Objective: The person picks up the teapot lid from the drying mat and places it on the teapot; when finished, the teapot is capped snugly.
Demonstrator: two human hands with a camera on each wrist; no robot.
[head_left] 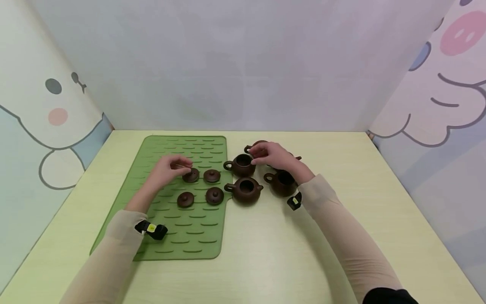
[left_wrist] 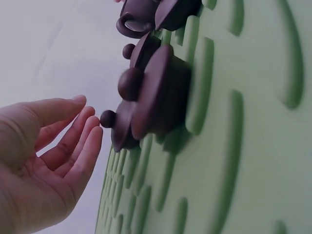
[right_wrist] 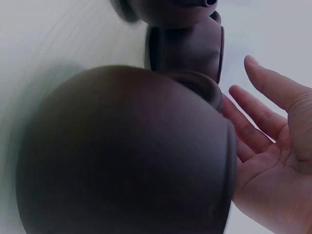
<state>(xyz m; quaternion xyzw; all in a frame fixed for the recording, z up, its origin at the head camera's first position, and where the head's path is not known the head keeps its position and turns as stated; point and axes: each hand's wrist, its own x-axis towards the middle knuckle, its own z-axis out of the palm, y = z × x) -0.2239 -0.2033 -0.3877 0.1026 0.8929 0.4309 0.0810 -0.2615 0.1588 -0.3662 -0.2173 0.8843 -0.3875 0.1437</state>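
Note:
My left hand (head_left: 168, 166) hovers over the far left of several dark brown teapot lids (head_left: 191, 175). In the left wrist view, its relaxed fingertips are close to that lid's round knob (left_wrist: 107, 119), with thumb and fingers not closed round it. A nearer lid (left_wrist: 158, 92) fills the middle of that view. My right hand (head_left: 275, 157) is above a group of brown teapots, fingers loosely spread and holding nothing. Nearest its fingertips is an open teapot (head_left: 243, 166); another teapot (head_left: 282, 183) lies under the wrist. The hand partly hides the pots at the back.
The lids lie on a green ridged mat (head_left: 190, 236) at the left of the pale wooden table (head_left: 273, 253). A front teapot (head_left: 246, 192) stands beside the mat's right edge. Cartoon-printed side walls and a plain back wall (head_left: 243, 76) enclose the table.

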